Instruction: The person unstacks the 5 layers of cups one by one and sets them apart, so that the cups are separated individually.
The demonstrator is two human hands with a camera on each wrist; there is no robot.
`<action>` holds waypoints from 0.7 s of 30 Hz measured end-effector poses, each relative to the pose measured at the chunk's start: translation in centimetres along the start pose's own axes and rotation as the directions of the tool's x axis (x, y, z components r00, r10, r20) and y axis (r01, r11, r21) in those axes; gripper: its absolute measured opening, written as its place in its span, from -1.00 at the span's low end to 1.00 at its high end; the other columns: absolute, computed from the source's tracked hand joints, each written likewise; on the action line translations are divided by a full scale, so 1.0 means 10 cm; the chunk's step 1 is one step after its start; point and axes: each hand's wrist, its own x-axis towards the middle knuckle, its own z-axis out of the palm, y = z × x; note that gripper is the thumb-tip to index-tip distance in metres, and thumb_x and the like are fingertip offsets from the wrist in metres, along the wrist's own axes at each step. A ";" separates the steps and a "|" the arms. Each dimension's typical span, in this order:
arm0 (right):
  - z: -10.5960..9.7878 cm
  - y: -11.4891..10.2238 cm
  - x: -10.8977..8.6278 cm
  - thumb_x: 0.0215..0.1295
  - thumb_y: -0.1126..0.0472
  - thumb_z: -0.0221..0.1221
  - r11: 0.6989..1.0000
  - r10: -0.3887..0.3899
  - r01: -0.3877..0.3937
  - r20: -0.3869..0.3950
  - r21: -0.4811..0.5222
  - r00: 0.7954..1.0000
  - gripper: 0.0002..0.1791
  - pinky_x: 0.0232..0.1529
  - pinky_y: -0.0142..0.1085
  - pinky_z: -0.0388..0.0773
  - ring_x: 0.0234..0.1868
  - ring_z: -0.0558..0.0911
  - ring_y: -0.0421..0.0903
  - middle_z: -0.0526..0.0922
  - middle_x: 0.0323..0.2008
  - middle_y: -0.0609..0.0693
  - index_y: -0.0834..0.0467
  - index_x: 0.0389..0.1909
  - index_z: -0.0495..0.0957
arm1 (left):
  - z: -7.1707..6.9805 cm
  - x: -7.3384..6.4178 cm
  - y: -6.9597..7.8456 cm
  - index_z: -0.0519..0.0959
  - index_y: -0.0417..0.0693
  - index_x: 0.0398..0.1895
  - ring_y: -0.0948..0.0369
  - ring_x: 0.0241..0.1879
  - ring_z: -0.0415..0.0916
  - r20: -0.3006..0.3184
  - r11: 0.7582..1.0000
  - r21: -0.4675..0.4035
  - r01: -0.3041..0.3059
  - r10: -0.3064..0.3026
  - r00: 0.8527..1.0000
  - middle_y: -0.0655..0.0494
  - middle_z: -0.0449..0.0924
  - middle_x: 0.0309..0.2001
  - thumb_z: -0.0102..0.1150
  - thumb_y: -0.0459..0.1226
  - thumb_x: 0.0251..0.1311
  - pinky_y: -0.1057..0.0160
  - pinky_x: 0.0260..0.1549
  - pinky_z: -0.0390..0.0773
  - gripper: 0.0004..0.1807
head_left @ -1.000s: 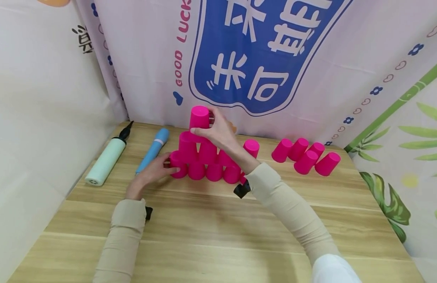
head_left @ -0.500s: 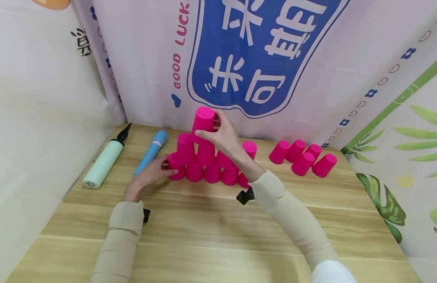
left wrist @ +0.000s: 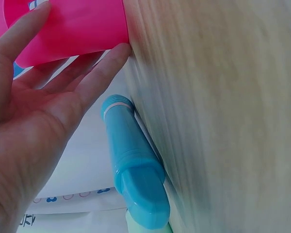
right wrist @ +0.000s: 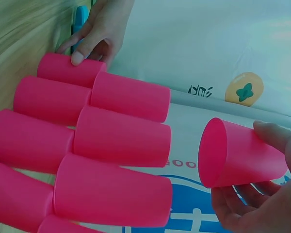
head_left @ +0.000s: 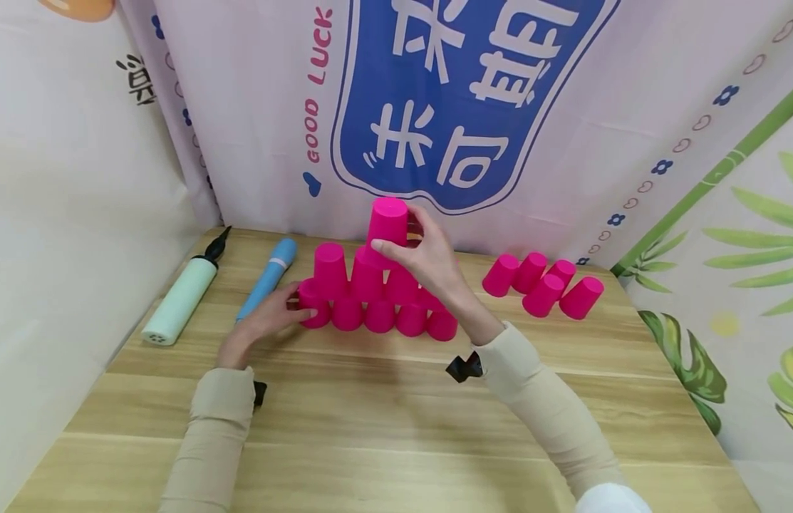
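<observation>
Pink upside-down cups stand in two rows, one on top of the other. My left hand (head_left: pixel 266 318) holds the leftmost bottom-row cup (head_left: pixel 311 296), thumb in front and fingers behind. In the left wrist view those fingers touch its side. My right hand (head_left: pixel 432 256) grips another upside-down cup (head_left: pixel 388 217) by its sides, above the upper row. In the right wrist view this held cup (right wrist: pixel 247 155) is apart from the upper-row cups (right wrist: pixel 121 138). My right hand and wrist hide the right end of the upper row in the head view.
Several pink cups (head_left: pixel 542 294) stand in a group at the right of the wooden table (head_left: pixel 370 427). A blue tube-shaped object (head_left: pixel 266 278) and a pale green hand pump (head_left: pixel 184 296) lie at the left. A printed curtain (head_left: pixel 261 142) hangs behind.
My right hand has moved right along the upper row with the held cup, from above its left end toward its middle. My left hand has stayed on the same bottom cup.
</observation>
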 end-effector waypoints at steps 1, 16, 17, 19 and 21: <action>-0.01 0.00 -0.01 0.05 0.06 0.40 1.000 -0.015 0.015 -0.004 -0.002 1.000 -0.23 -0.01 -0.20 0.57 0.06 0.51 -0.07 0.51 0.05 -0.05 0.05 0.29 0.31 | 0.00 0.00 0.00 0.17 -0.34 0.38 -0.23 0.22 0.32 0.001 1.000 0.004 0.003 -0.003 1.000 -0.33 0.37 0.23 0.19 -0.24 0.29 -0.13 0.15 0.42 -0.31; -0.35 0.04 -0.20 0.07 0.01 0.40 0.999 -0.034 0.031 -0.068 -0.042 0.997 -0.21 0.00 -0.18 0.58 0.06 0.51 -0.08 0.51 0.06 -0.03 0.01 0.33 0.30 | -0.01 -0.01 0.00 0.15 -0.35 0.39 -0.23 0.21 0.33 0.005 1.000 0.010 0.012 -0.012 1.000 -0.33 0.36 0.23 0.19 -0.21 0.29 -0.11 0.13 0.45 -0.29; -0.38 0.04 -0.21 0.07 0.00 0.41 0.999 -0.027 0.024 -0.071 -0.049 0.997 -0.20 0.00 -0.17 0.57 0.06 0.51 -0.08 0.51 0.07 -0.04 0.00 0.33 0.30 | -0.02 -0.01 0.00 0.15 -0.35 0.39 -0.23 0.21 0.33 0.006 1.000 0.008 0.010 -0.010 1.000 -0.33 0.36 0.23 0.19 -0.21 0.29 -0.11 0.13 0.45 -0.29; -0.43 0.04 -0.24 0.06 -0.01 0.41 0.998 -0.021 0.016 -0.080 -0.061 0.997 -0.19 0.02 -0.17 0.57 0.06 0.51 -0.08 0.51 0.07 -0.03 -0.01 0.34 0.30 | -0.02 -0.01 0.01 0.15 -0.35 0.39 -0.23 0.21 0.33 0.008 1.000 0.005 0.006 -0.006 1.000 -0.34 0.36 0.24 0.19 -0.21 0.29 -0.11 0.13 0.45 -0.28; -0.48 0.05 -0.25 0.07 0.01 0.41 0.998 -0.024 0.018 -0.091 -0.067 0.996 -0.20 0.02 -0.16 0.56 0.06 0.51 -0.07 0.51 0.08 -0.02 -0.01 0.34 0.30 | -0.02 -0.01 0.01 0.14 -0.34 0.39 -0.23 0.22 0.33 0.007 1.000 0.003 0.010 -0.010 1.000 -0.33 0.35 0.24 0.19 -0.21 0.29 -0.10 0.14 0.45 -0.28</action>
